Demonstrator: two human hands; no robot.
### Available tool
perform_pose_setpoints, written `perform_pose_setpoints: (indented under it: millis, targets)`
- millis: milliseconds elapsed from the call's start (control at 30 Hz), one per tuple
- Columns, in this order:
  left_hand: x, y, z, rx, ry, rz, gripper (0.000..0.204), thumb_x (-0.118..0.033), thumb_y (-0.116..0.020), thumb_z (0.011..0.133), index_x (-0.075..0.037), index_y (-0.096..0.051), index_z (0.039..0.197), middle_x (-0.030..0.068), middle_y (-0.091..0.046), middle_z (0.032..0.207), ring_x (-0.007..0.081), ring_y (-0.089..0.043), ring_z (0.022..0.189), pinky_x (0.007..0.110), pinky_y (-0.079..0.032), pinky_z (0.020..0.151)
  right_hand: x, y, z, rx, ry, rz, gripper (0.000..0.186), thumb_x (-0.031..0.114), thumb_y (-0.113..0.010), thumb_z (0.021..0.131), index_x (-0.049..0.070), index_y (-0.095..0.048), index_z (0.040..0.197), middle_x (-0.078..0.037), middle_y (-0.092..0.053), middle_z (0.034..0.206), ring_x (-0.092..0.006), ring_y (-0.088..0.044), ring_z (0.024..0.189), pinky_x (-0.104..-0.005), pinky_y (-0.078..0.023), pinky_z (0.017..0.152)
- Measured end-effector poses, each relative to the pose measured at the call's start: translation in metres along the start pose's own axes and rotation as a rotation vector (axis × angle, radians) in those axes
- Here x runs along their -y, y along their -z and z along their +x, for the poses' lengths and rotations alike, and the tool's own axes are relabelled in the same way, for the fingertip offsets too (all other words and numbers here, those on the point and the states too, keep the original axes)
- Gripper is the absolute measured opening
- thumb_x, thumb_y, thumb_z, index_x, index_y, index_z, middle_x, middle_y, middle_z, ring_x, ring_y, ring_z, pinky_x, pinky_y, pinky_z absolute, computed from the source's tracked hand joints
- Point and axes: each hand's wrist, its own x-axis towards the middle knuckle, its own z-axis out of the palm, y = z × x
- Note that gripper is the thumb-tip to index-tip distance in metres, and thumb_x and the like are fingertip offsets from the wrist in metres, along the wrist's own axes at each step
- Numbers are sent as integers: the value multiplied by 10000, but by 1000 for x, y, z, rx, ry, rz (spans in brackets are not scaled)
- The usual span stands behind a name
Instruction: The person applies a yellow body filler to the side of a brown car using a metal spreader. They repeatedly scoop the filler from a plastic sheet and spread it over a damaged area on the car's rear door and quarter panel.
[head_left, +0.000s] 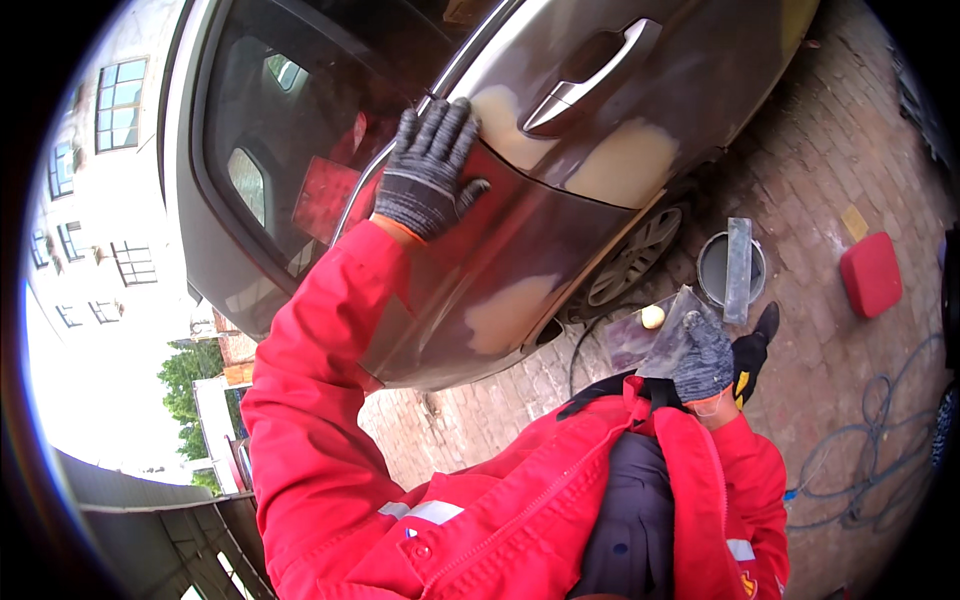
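Observation:
My left hand (428, 170), in a dark grey knit glove, lies flat with fingers stretched on the car's dark door panel, by the bright window trim. Beside its fingertips is a pale beige filler patch (508, 125) near the chrome door handle (590, 80). Another beige patch (625, 162) lies past the panel seam, and a third patch (510, 315) is lower on the body. My right hand (704, 358), also gloved, is closed on a thin, greyish translucent flat sheet (667, 338) at waist height. A small pale yellow lump (653, 317) shows at the sheet; whether it sits on it is unclear.
A bucket (712, 268) with a long flat grey bar (738, 270) across it stands on the brick paving by the car wheel (635, 255). Farther right are a red pad-like block (870, 275), a small tan piece (854, 222) and a coiled hose (870, 430).

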Motion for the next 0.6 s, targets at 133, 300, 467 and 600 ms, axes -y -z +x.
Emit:
perform_pose_setpoints:
  millis: [133, 300, 467, 600]
  targets:
    - [-2, -1, 15, -35, -2, -15, 844, -461, -677, 857, -25, -370, 1511, 212, -319, 1586, 392, -266, 1484, 578, -147, 1218, -22, 20, 6, 27, 245, -564, 315, -46, -540, 932, -4, -620, 1234, -124, -646, 1208, -224, -639, 1096, -336, -518, 986]
    - [-21, -7, 55, -60, -60, 8, 854, -477, -668, 858, -19, -367, 1513, 181, -344, 1582, 343, -292, 1482, 510, -150, 1235, -35, 22, 8, 18, 281, -597, 312, -42, -532, 938, 0, -615, 1236, -119, -642, 1219, -233, -636, 1115, -338, -511, 1003]
    - [-23, -11, 56, -49, -81, -4, 839, -482, -643, 879, -25, -355, 1521, 186, -320, 1594, 348, -282, 1486, 511, -157, 1233, -8, -4, 0, 175, 276, -680, 314, -20, -482, 1003, 8, -568, 1304, -95, -640, 1233, -193, -629, 1127, -328, -507, 1021]
    - [-24, -12, 39, -3, -79, -32, 830, -479, -639, 885, -26, -356, 1520, 196, -309, 1596, 358, -271, 1490, 510, -160, 1233, 1, -19, 3, 25, -85, 176, 271, 50, -541, 982, 7, -635, 1233, -107, -689, 1136, -212, -675, 1048, -357, -560, 948]
